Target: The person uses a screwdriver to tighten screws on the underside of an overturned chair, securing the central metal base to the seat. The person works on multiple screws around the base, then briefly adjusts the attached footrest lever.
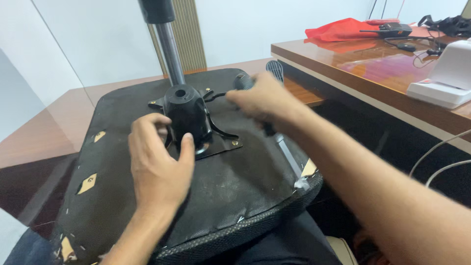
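I look down at a chair seat lying upside down across my lap. In its middle sits a black metal plate with a black cone-shaped hub, and a shiny pole stands straight up out of the hub.

My left hand rests on the seat right beside the hub. Its fingers curl around the near side of the hub and the thumb presses on its front, so this hand is the closer one to the hub.

My right hand is past the hub, on the far right side. It is closed around a screwdriver. The dark handle sticks out of my fist toward the desk, and the silver shaft runs back toward me, down to the seat's near right edge. So the tool lies long-ways from far to near, to the right of the plate.

A red cloth and a white box sit on the desk.
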